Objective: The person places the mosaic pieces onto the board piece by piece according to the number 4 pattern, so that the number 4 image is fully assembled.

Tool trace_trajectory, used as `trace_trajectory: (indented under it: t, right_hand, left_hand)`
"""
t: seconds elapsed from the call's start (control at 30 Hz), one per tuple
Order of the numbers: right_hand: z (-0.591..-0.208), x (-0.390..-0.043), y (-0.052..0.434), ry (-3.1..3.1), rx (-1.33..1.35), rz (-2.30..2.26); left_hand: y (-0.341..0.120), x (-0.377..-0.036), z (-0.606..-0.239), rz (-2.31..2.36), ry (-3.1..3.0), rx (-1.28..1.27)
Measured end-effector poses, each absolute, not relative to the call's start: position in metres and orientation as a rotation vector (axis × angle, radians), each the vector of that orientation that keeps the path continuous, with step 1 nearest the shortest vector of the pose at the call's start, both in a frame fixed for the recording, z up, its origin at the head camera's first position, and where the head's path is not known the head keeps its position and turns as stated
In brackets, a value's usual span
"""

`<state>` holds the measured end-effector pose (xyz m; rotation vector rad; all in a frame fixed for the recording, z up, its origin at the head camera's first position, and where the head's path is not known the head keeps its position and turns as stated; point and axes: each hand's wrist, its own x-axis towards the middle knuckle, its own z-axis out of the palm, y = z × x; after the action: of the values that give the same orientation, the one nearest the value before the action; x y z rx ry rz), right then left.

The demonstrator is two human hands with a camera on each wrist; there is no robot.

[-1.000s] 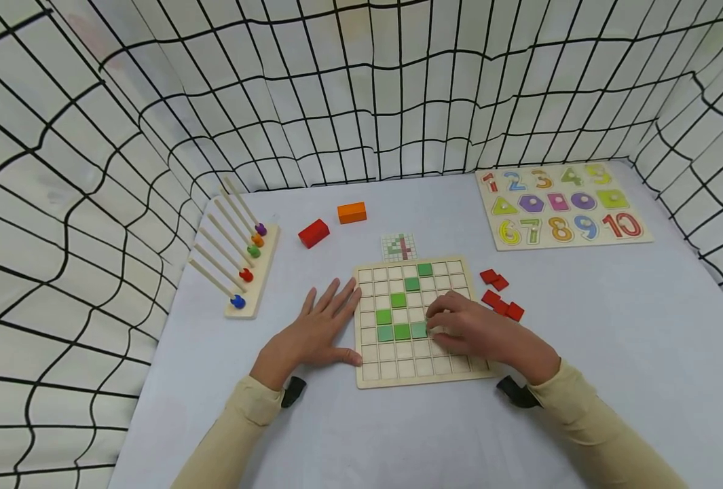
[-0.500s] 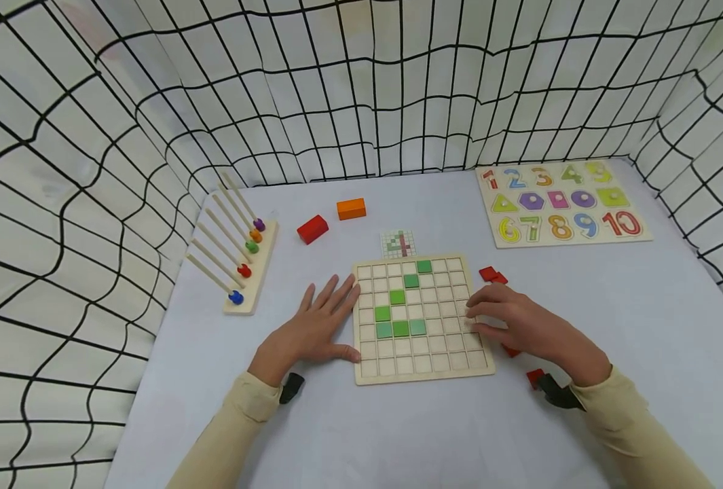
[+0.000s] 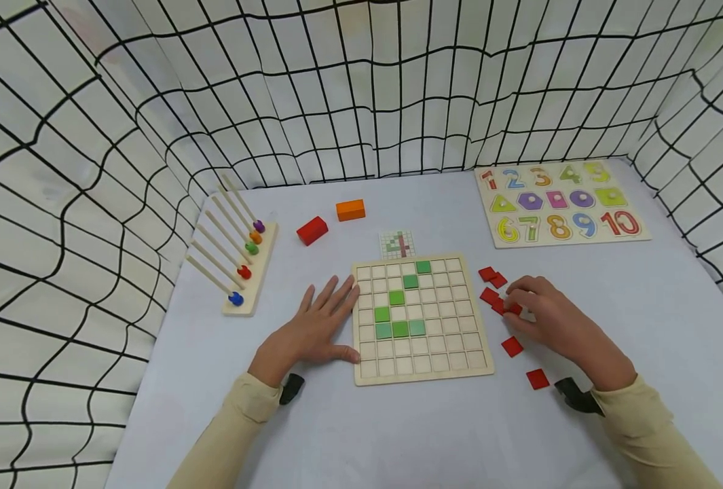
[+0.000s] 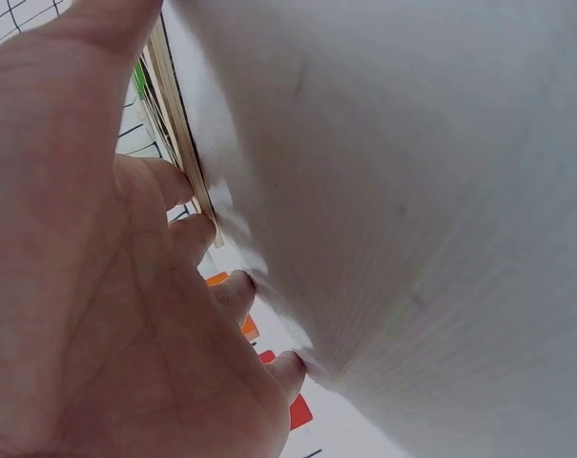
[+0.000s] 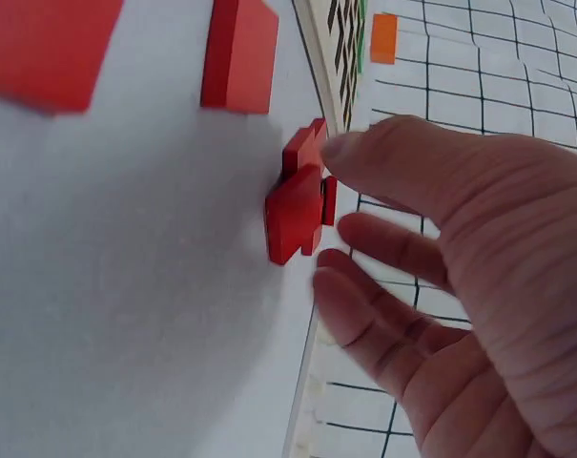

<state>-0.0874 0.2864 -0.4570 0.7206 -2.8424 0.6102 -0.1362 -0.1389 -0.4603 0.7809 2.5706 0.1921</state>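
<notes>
The right hand point(image 3: 553, 322), grip parted, hovers at red square tiles point(image 3: 512, 347); the left hand point(image 3: 312, 333), grip spread wide, touches a wooden grid board point(image 3: 438, 344).

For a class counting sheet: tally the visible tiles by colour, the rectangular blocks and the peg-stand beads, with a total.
Green tiles on the board: 7
Red tiles visible beside it: 7 (right hand partly covers some)
Blocks: 2
Beads on the peg stand: 5
Total: 21
</notes>
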Motion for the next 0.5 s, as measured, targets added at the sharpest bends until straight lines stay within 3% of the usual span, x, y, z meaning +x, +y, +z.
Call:
trace_trajectory:
  t: [0.23,0.5]
  right_hand:
    - [-0.4568,-0.0883,0.2924,-2.971,0.613,0.588]
    - [-0.4602,-0.0918,0.2975,-2.955,0.705,0.645]
  left_hand:
    - [-0.1382,-0.1371,-0.4600,0.179,2.568,0.786]
    - [-0.1390,-0.1363,-0.4590,0.195,2.566,0.784]
